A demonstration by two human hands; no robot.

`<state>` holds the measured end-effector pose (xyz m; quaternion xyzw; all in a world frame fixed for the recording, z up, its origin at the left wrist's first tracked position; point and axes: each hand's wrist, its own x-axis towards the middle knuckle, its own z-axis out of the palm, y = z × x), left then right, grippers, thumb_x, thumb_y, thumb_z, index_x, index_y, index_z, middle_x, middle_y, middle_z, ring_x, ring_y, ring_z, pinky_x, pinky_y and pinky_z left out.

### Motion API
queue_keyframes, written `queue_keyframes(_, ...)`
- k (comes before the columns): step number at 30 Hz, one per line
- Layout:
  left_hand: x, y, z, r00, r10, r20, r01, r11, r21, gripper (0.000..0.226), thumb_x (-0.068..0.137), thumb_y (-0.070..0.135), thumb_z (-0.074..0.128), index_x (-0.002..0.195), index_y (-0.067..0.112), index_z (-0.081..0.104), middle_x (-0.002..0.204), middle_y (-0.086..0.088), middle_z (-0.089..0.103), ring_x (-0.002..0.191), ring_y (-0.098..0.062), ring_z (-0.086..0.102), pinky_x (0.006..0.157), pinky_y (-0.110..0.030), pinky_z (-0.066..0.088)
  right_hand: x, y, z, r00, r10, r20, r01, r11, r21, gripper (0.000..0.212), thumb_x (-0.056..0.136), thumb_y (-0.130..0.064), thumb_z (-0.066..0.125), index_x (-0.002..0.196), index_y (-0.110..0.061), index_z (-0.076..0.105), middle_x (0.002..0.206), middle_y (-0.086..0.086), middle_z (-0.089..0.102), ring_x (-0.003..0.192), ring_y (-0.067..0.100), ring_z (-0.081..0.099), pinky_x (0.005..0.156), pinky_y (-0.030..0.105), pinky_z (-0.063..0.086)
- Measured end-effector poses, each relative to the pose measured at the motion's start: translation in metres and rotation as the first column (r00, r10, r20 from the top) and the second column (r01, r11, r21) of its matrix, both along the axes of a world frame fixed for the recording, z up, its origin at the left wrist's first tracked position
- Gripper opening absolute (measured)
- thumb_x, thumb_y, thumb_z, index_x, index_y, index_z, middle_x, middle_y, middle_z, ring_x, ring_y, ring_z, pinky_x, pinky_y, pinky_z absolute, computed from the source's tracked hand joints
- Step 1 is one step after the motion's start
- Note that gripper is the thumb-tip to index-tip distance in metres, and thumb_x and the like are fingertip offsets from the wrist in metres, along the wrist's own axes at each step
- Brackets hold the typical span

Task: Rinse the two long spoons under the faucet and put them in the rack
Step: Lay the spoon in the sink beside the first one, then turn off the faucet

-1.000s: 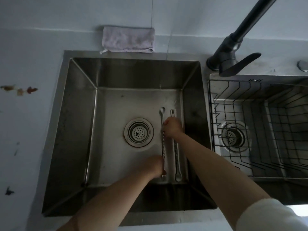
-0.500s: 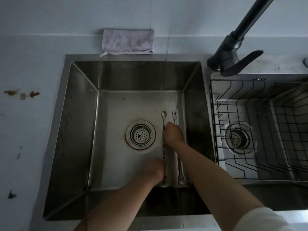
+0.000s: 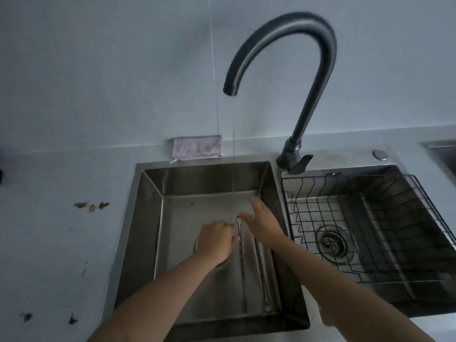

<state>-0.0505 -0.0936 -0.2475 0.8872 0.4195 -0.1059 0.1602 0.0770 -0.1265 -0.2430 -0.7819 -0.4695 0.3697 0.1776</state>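
While the left hand [image 3: 217,239] curls closed, the right hand [image 3: 262,224] spreads open above the spoons [image 3: 243,262].

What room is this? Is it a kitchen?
Most likely a kitchen. There is a steel sink with a tall dark faucet running water, a wire dish rack in the basin beside it, and two long spoons lying in the sink.
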Motion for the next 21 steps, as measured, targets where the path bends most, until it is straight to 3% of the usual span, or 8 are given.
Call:
queue_keyframes(5,0.011,0.040,0.108,0.931,0.012,0.365,-0.088,0.978,0.191,0.032,0.091,0.028,0.051,0.117,0.012,0.058,0.118,-0.009,0.062,0.110,-0.025,0.055,0.093,-0.037,0.044,0.029,-0.005,0.060,0.999,-0.052,-0.003,0.052,0.984,0.169,0.068,0.096,-0.036,0.041,0.150,-0.016,0.004,0.159,0.004,0.000,0.146,0.021,0.002,0.117,0.037,0.010)
queue_keyframes(8,0.021,0.061,0.172,0.826,0.015,0.563,-0.182,0.953,0.242,0.026,0.089,0.022,0.056,0.110,0.007,0.060,0.116,-0.012,0.059,0.105,-0.028,0.057,0.087,-0.036,0.045,0.048,-0.004,0.087,0.977,-0.133,-0.166,0.170,0.956,0.237,0.068,0.096,-0.033,0.042,0.150,-0.019,0.003,0.159,0.003,0.000,0.146,0.022,0.003,0.119,0.040,0.008)
queue_keyframes(10,0.028,0.071,0.209,0.774,-0.012,0.633,-0.215,0.936,0.280,0.026,0.088,0.021,0.058,0.110,0.007,0.058,0.117,-0.012,0.055,0.100,-0.027,0.058,0.080,-0.034,0.045,0.056,-0.007,0.101,0.922,-0.167,-0.349,0.271,0.923,0.273,0.063,0.097,-0.027,0.043,0.149,-0.022,0.008,0.158,0.006,0.011,0.145,0.025,0.013,0.118,0.043,0.014)
queue_keyframes(13,0.040,0.088,0.248,0.743,-0.073,0.665,-0.213,0.916,0.339,0.036,0.087,0.019,0.059,0.122,0.011,0.051,0.126,-0.013,0.048,0.107,-0.027,0.054,0.082,-0.031,0.043,0.065,-0.012,0.117,0.841,-0.244,-0.482,0.390,0.892,0.229,0.058,0.099,-0.021,0.038,0.148,-0.013,0.009,0.150,0.015,0.025,0.137,0.030,0.027,0.111,0.040,0.023)
queue_keyframes(17,0.058,0.106,0.270,0.795,-0.142,0.590,-0.081,0.939,0.335,0.051,0.088,0.015,0.058,0.136,0.017,0.040,0.138,-0.011,0.044,0.125,-0.027,0.045,0.102,-0.033,0.036,0.079,-0.010,0.115,0.708,-0.351,-0.613,0.506,0.857,0.094,0.059,0.098,-0.035,0.035,0.146,-0.006,0.014,0.151,0.017,0.026,0.139,0.031,0.023,0.114,0.044,0.017)
queue_keyframes(21,0.075,0.111,0.272,0.825,-0.212,0.524,0.028,0.941,0.336,0.051,0.088,0.006,0.055,0.136,0.020,0.042,0.131,-0.011,0.055,0.118,-0.029,0.050,0.099,-0.034,0.039,0.087,-0.002,0.109,0.569,-0.373,-0.733,0.587,0.809,0.044,0.059,0.099,-0.041,0.027,0.143,-0.002,0.026,0.150,0.018,0.030,0.141,0.029,0.022,0.116,0.042,0.011)
